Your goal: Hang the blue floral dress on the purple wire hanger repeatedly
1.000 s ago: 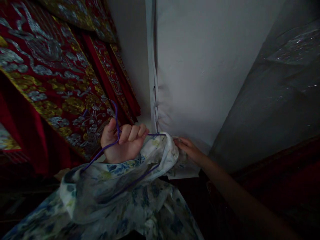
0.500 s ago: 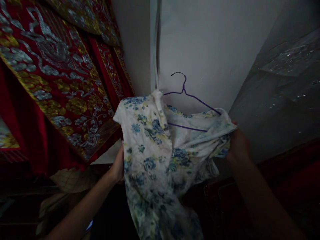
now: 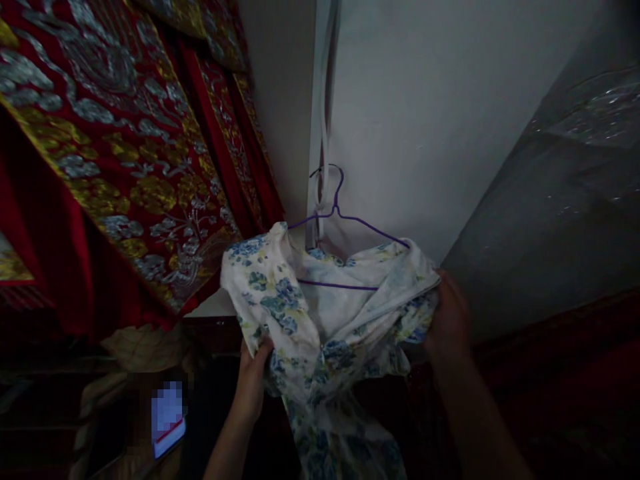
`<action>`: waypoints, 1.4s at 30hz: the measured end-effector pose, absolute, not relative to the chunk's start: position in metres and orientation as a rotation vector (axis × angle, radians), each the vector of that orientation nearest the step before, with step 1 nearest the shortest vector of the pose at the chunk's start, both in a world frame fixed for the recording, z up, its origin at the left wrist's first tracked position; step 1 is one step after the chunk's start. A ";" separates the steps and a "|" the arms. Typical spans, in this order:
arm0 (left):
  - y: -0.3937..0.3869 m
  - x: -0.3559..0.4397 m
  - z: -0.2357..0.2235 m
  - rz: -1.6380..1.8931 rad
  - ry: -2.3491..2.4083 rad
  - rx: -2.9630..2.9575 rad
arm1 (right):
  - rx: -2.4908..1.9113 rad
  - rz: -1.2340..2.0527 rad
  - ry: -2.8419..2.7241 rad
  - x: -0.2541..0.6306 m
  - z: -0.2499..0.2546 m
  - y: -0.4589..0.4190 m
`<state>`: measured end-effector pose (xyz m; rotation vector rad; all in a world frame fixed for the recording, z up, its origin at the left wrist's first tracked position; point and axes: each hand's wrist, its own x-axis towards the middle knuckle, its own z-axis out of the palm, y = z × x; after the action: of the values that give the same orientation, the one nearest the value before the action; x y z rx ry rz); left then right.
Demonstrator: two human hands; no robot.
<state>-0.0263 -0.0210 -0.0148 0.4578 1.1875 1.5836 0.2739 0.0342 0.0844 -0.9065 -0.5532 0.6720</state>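
Note:
A white dress [image 3: 287, 303] with blue and yellow flowers hangs on a thin purple hanger [image 3: 373, 230] in front of me; whether it is a dress or a long top is unclear. The hanger's hook stands free in front of a white cord. My left hand [image 3: 254, 380] is closed on the garment's side below the left sleeve, thumb in front. My right hand [image 3: 447, 313] grips the right shoulder edge, its fingers partly hidden in shadow. The neckline droops open between the two shoulders, showing the hanger's lower bar. The lower part trails down into the dark.
Red embroidered cloth [image 3: 145, 187] with gold and silver sequins hangs at the left. A white cord [image 3: 326, 127] runs down the pale wall [image 3: 425, 100]. Clear plastic sheeting [image 3: 575, 167] covers the right side. A lit screen [image 3: 169, 420] lies at lower left.
The garment and hanger have shifted left and down. The left shoulder now sits along the hanger's arm, and my left hand has moved lower, its thumb now in front of the fabric.

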 end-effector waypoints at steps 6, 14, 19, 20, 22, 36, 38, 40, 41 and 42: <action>-0.045 -0.023 -0.017 1.521 1.211 0.211 | -1.101 0.290 -0.642 0.204 0.020 -0.032; -0.066 -0.014 -0.021 1.438 1.134 0.336 | -1.153 1.138 -1.248 0.127 0.004 -0.015; -0.068 -0.016 -0.025 1.368 1.102 0.267 | -1.158 1.134 -1.105 0.126 0.008 -0.007; -0.068 -0.017 -0.026 1.383 1.105 0.262 | -1.139 1.161 -1.099 0.126 0.008 -0.008; -0.068 -0.019 -0.028 1.408 1.116 0.278 | -1.095 1.227 -1.058 0.126 0.009 -0.011; -0.061 0.019 -0.020 1.653 1.347 1.530 | -0.995 1.489 -0.970 0.144 0.026 -0.053; -0.058 0.029 -0.015 1.533 1.209 1.525 | -0.977 1.530 -1.072 0.147 0.033 -0.052; -0.055 0.034 -0.009 1.502 1.162 1.485 | -0.979 1.564 -1.156 0.152 0.039 -0.050; -0.054 0.035 -0.006 1.490 1.143 1.478 | -0.983 1.573 -1.189 0.155 0.042 -0.049; -0.052 0.035 -0.002 1.479 1.122 1.484 | -0.987 1.577 -1.220 0.157 0.043 -0.047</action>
<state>0.0349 -0.0519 -0.0023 1.4835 1.1224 1.4792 0.1566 -0.0471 0.0434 -0.9871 -1.2204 1.5768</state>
